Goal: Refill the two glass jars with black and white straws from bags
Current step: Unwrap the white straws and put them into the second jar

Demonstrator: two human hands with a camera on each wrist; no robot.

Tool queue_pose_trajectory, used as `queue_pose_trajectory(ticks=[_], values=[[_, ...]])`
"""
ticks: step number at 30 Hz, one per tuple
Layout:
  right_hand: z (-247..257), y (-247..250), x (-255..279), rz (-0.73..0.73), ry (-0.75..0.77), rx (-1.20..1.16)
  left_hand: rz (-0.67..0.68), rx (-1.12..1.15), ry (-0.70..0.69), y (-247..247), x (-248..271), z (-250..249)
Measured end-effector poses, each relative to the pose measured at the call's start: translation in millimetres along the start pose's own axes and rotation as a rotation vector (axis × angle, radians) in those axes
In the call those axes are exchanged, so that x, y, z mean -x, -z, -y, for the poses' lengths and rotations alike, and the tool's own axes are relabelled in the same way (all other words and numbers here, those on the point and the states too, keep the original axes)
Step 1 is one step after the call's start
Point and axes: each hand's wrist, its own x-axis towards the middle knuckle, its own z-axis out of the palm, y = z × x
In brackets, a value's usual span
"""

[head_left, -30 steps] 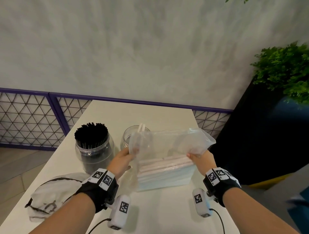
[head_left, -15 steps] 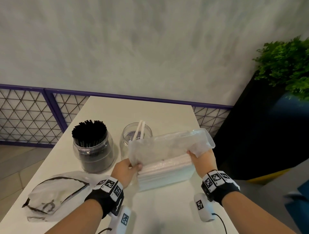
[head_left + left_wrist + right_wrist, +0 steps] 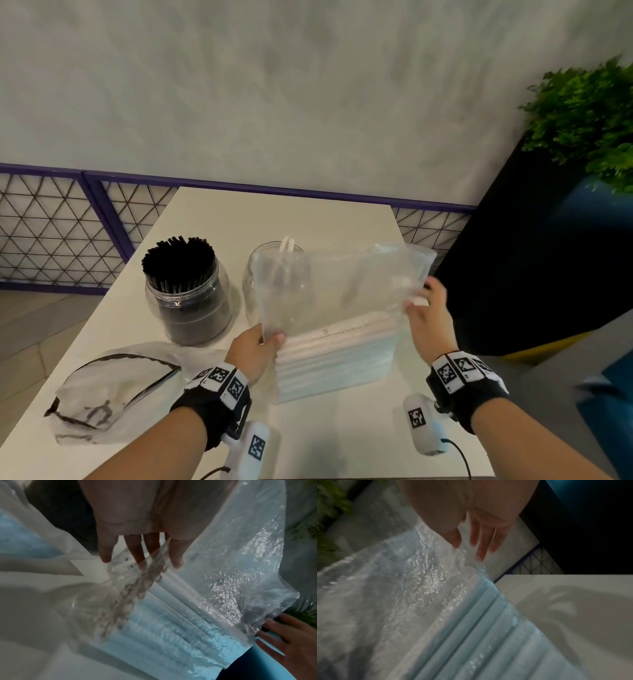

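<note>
On the white table (image 3: 219,219) everything is laid out against a grey wall (image 3: 308,85), with a purple-framed mesh fence (image 3: 51,233) behind and a plant (image 3: 582,113) at far right. Near the table's front left corner an emptied bag (image 3: 102,394) with a dark edge is seen lying crumpled.

At centre a clear bag (image 3: 342,284) of white straws (image 3: 335,346) is stood on the table; its slack upper part is raised, and the straws are stacked flat across its bottom. Just behind its left edge the second jar (image 3: 274,270) is seen, holding two white straws that stick above the rim. Left of that, close beside it, the black-straw jar (image 3: 186,291) is packed full, straw tips above the rim.

Left hand (image 3: 255,349): the bag's left edge is pinched between thumb and fingers, confirmed in the left wrist view, where the plastic (image 3: 223,561) is gathered under the fingertips (image 3: 176,559). Right hand (image 3: 428,318): fingers are spread and nearly straight at the bag's upper right corner; in the right wrist view the fingertips (image 3: 481,553) are at the plastic (image 3: 402,588), but no grip is seen. Contact there cannot be confirmed because of blur.
</note>
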Motion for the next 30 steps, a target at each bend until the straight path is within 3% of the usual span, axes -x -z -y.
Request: queue_pose_trajectory(ticks=[3,7,10,12,16,20,26,30], values=[[23.5,14.8,0.0,-0.192,0.224,-0.003,-0.062,0.111,-0.077,-3.4,1.1,-2.7],[60.6,18.1,-4.4,-0.084,0.509,0.468,-0.117,0.203,-0.174,-8.7,11.9,-20.3],[70.5,16.0,-11.7,0.103,0.417,0.724,-0.201,0.145,-0.250,-4.9,22.0,-38.8],[67.2,13.2,-13.2,0.206,0.319,0.774,-0.260,0.120,-0.309,1.5,28.5,-51.9],[47.9,-0.4,-0.5,0.479,0.266,0.736,-0.287,0.036,-0.417,20.3,36.3,-79.2],[22.2,-29.0,22.3,0.773,0.206,0.610,-0.310,-0.275,-0.632,36.7,37.3,-106.2],[-5.7,-62.2,46.4,0.931,0.076,0.645,-0.224,-0.713,-0.623,23.1,39.2,-119.2],[7.7,-41.3,48.7,0.865,0.049,0.632,-0.203,-0.858,-0.590,5.2,36.9,-109.7]])
